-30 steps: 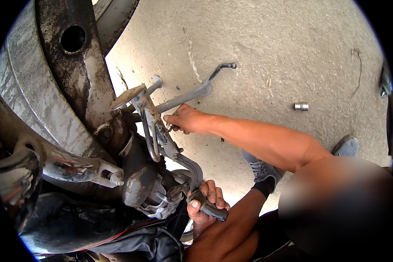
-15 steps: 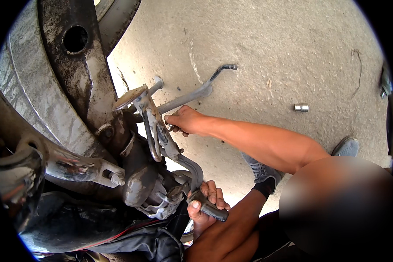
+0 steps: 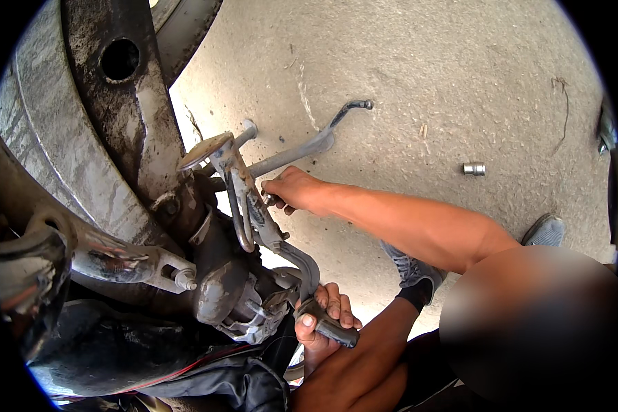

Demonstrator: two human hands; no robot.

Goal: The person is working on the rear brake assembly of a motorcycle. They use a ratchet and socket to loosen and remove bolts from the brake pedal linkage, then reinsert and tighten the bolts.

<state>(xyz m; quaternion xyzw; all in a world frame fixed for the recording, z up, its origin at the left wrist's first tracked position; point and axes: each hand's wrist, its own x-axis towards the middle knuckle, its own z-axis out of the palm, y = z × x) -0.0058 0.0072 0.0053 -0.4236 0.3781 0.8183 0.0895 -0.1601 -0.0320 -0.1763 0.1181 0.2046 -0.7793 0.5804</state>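
My right hand (image 3: pixel 296 191) has its fingers closed on a small metal piece (image 3: pixel 271 199) beside a worn, grimy metal bracket (image 3: pixel 259 213) with a looped bar. Below it, my left hand (image 3: pixel 312 340) grips a black rubber-covered foot peg (image 3: pixel 333 329) on a curved arm (image 3: pixel 303 264), its thumb and fingers wrapped round it. The bracket sits among dirty engine and frame parts (image 3: pixel 220 295) of what looks like a motorbike. A long grey bent lever (image 3: pixel 288 154) crosses just above my right hand. The tips of the right fingers are partly hidden behind the bracket.
A silver socket (image 3: pixel 474 169) lies on the concrete floor (image 3: pixel 426 69). My grey shoes (image 3: pixel 408 264) are at the right, below my forearm. A tire (image 3: pixel 182 34) shows at the top left, a dark object (image 3: pixel 608 123) at the right rim. A round area at lower right is blurred.
My right hand has shifted very slightly right and down at the bracket, still closed. My left hand stays on the foot peg.
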